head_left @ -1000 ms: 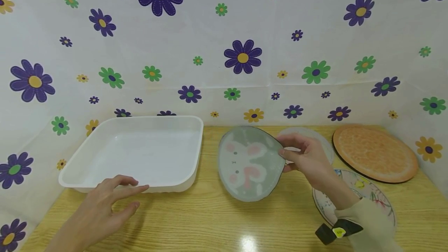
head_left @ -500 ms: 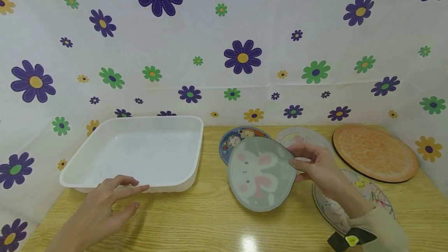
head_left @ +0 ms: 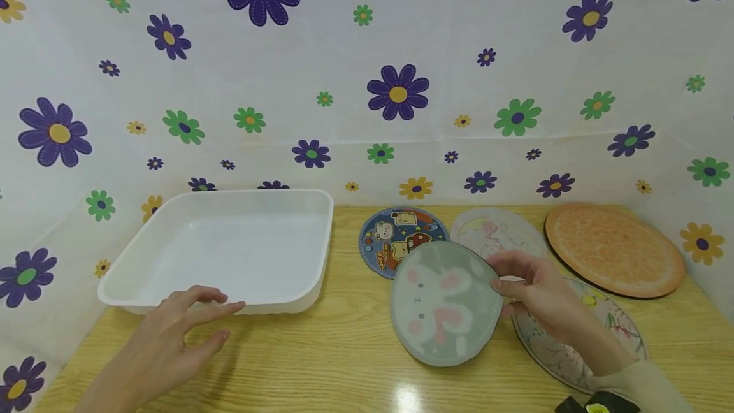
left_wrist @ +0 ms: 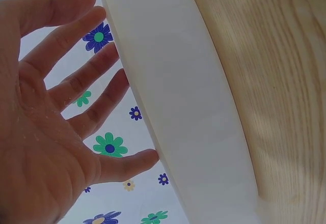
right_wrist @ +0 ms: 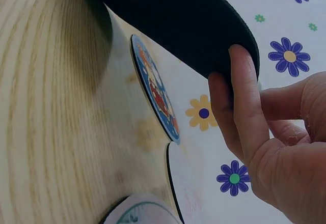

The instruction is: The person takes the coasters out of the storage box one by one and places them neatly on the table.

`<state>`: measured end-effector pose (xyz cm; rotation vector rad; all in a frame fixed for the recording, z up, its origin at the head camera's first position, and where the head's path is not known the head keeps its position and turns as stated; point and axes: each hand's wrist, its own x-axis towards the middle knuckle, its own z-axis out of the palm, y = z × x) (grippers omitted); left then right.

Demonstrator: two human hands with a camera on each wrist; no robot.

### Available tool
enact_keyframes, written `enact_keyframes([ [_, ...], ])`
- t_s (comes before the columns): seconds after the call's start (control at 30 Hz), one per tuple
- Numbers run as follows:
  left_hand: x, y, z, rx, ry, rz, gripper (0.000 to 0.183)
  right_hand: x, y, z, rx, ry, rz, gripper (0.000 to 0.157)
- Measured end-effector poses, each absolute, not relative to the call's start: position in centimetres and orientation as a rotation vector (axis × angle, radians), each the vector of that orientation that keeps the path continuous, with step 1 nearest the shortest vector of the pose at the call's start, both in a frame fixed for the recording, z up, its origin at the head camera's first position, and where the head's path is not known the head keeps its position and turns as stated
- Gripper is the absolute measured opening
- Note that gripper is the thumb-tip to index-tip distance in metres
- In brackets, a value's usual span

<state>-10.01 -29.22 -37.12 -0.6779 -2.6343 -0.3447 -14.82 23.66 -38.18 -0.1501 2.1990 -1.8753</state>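
Observation:
My right hand (head_left: pixel 545 298) pinches the right edge of a round grey-green mat (head_left: pixel 444 304) with a white bunny print, thumb on the printed face. Seen in the right wrist view, the mat's black underside (right_wrist: pixel 168 25) is tilted and raised off the table, with fingers (right_wrist: pixel 247 91) pressed against it. My left hand (head_left: pixel 172 343) is spread at the front rim of a white rectangular tray (head_left: pixel 312 295), fingertips at the rim. The left wrist view shows its relaxed fingers beside the tray's wall (left_wrist: pixel 178 81), gripping nothing.
Behind the bunny mat lies a blue cartoon mat (head_left: pixel 381 234). A pale pink mat (head_left: pixel 487 225) is next to it. An orange-brown round mat (head_left: pixel 619 250) lies far right. A floral mat (head_left: pixel 613 317) is partly under my right forearm. A flowered cloth (head_left: pixel 344 50) hangs behind the wooden table (head_left: pixel 321 362).
The right hand has moved the bunny mat right and toward me, uncovering the blue cartoon mat behind. The left hand and the tray have stayed in place.

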Motion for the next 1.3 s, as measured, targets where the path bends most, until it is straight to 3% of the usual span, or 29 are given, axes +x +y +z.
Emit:
enact_keyframes([
  [0.63,-9.9,-29.2,-37.1,-0.650,-2.680,-0.336,0.045,-14.2,24.9,-38.8,-0.104,2.029,-1.637,0.073],
  [1.1,-10.0,-29.1,-37.1,-0.666,-2.669,-0.320,0.044,-13.4,25.2,-39.3,-0.006,2.153,-1.510,0.071],
  [1.3,-10.0,-29.2,-37.0,-0.655,-2.677,-0.317,0.044,-13.4,25.1,-39.1,-0.030,2.306,-1.387,0.059],
])
